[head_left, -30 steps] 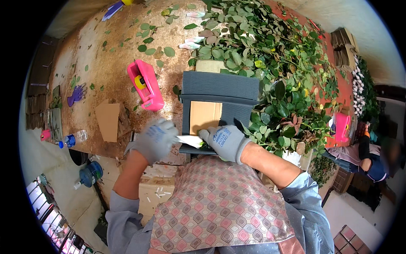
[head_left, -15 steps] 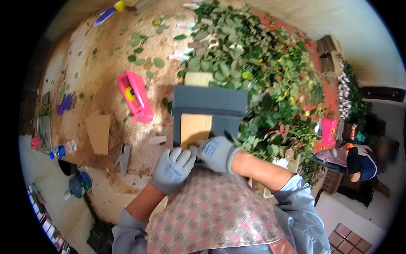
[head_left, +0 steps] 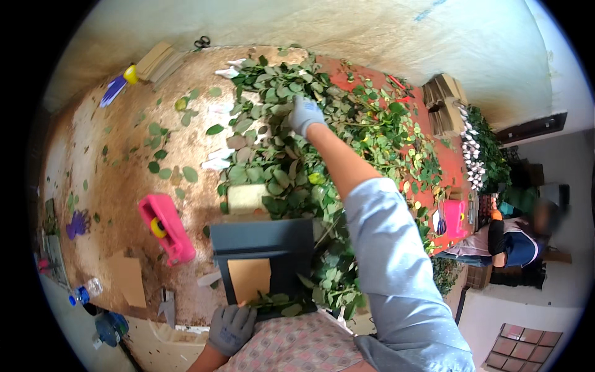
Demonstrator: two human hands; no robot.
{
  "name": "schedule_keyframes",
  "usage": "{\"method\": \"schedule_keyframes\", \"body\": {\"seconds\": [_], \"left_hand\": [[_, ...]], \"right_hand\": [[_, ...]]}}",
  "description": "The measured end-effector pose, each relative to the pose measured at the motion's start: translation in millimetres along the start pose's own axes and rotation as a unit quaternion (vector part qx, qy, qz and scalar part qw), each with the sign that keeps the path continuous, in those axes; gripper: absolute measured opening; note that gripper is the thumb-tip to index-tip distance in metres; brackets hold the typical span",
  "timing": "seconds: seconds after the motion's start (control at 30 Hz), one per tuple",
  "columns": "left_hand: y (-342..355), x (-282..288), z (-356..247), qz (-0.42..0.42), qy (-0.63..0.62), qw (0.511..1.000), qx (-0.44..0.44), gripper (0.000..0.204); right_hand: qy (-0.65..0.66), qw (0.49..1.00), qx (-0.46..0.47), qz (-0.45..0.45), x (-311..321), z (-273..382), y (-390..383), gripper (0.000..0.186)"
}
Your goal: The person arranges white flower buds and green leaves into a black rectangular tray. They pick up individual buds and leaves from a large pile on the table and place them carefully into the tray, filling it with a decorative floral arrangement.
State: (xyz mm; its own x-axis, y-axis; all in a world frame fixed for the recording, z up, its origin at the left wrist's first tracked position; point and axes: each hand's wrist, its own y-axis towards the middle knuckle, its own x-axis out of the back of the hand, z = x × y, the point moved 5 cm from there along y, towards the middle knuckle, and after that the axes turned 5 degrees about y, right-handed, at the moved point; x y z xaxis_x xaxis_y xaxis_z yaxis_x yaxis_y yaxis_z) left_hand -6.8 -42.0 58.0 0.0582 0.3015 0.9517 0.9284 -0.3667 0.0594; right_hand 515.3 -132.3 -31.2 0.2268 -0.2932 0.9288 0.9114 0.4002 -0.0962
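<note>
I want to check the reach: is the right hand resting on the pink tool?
No, the right hand reaches into the leafy stems, apart from the pink tool.

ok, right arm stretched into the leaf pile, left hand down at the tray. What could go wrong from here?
1. The right hand reaches deep into the leafy stems; the sleeve could drag loose stems off the table.
2. The left hand only rests at the near edge of the dark tray, so the green sprig lying there might slip off.
3. Tangled stems may come up in a clump.
</note>
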Motion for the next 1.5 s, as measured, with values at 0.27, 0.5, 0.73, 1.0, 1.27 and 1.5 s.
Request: {"method": "schedule_keyframes", "body": {"seconds": [0.27, 0.5, 0.73, 1.0, 1.27, 1.5], "left_hand": [[-9.4, -12.7, 0.8, -0.013, 0.015, 1.0, -0.008, 0.029], [-1.7, -3.8, -3.0, -0.056, 0.052, 0.997, -0.02, 0.03], [-11.7, -5.7, -8.4, -0.084, 0.05, 0.995, 0.03, 0.035], [-20.9, -5.5, -13.1, -0.122, 0.019, 0.992, 0.034, 0.036], [-22.1, -13.3, -12.8, -0.152, 0.032, 0.987, 0.039, 0.03], [-20.9, -10.9, -12.5, -0.104, 0.021, 0.993, 0.055, 0.03]], "right_hand": [[-0.285, 0.952, 0.062, 0.098, -26.5, -12.2, -5.1, 0.034], [-0.359, 0.886, 0.283, -0.078, 136.1, 63.8, -119.4, 0.018], [-0.155, 0.95, 0.271, 0.026, 183.8, 78.6, -347.5, 0.042], [-0.091, 0.966, 0.118, 0.21, 71.9, -10.9, -455.3, 0.03], [-0.067, 0.98, 0.182, -0.045, 120.7, 115.4, -440.5, 0.049], [-0.128, 0.938, 0.311, 0.083, -11.5, 158.5, -412.2, 0.037]]}}
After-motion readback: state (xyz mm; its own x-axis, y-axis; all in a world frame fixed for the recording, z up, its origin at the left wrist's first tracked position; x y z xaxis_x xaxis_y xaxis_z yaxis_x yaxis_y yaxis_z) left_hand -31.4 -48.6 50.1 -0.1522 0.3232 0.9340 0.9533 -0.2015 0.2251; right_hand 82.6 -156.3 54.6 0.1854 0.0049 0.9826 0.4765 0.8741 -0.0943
